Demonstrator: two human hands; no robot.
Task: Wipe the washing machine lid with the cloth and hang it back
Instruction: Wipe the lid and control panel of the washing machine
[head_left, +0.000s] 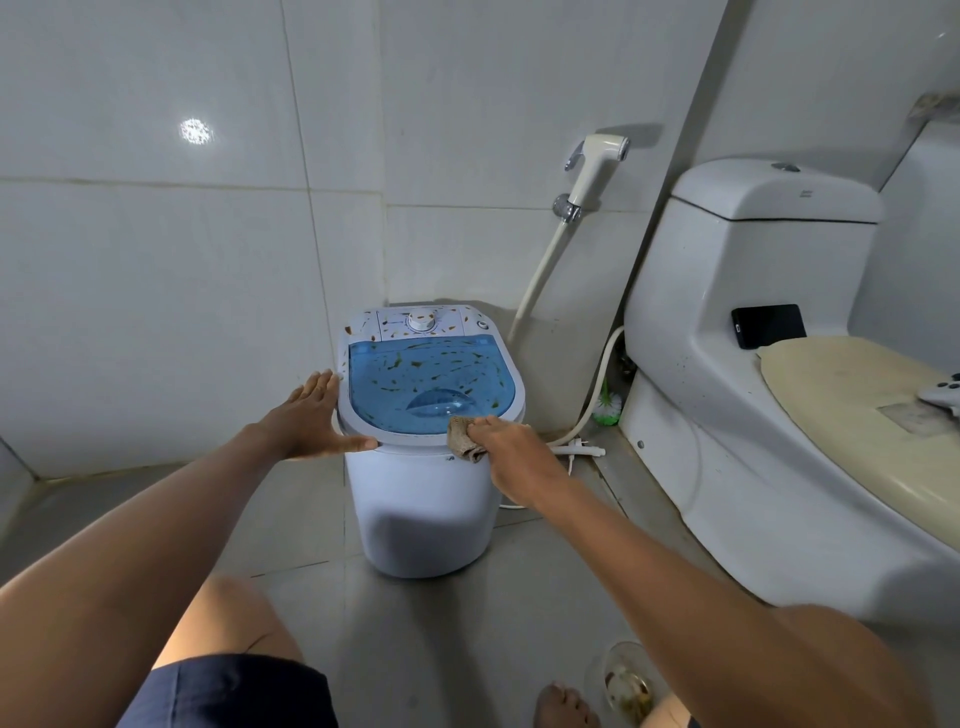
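Our knee (228, 613) low, so crouching | left hand (317, 415) spread flat, bracing washing machine (415, 509) | right hand (511, 441) pinching cloth (464, 439) at soiled lid (426, 387) edge

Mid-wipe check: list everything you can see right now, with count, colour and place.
washing machine: one, white, on floor by the wall
lid: one, blue see-through, brown-speckled, shut on top
cloth: one, tan, at the lid's front edge
toilet: one, white, at right
phone: one, black, on the toilet
sprayer: one, cream, on wall
glass: one, clear, on floor
left hand: flat against the machine's left rim
right hand: gripping the cloth
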